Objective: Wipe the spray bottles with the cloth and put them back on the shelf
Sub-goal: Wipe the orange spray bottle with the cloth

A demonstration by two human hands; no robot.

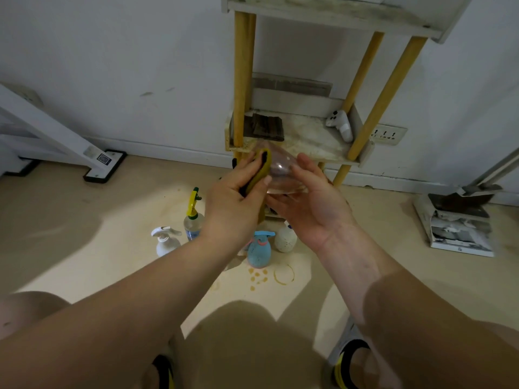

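My right hand holds a clear spray bottle from below, in front of the shelf. My left hand grips a yellow-and-black cloth and presses it against the bottle's left side. On the floor below stand several more bottles: a white one, a clear one with a yellow-green trigger, a blue one and a cream speckled one, partly hidden by my hands. A white sprayer lies on the shelf.
The shelf has yellow wooden legs and a dark folded cloth on its lower board. A power strip is on the wall to the right. A torn box lies on the floor at right, a white frame at left.
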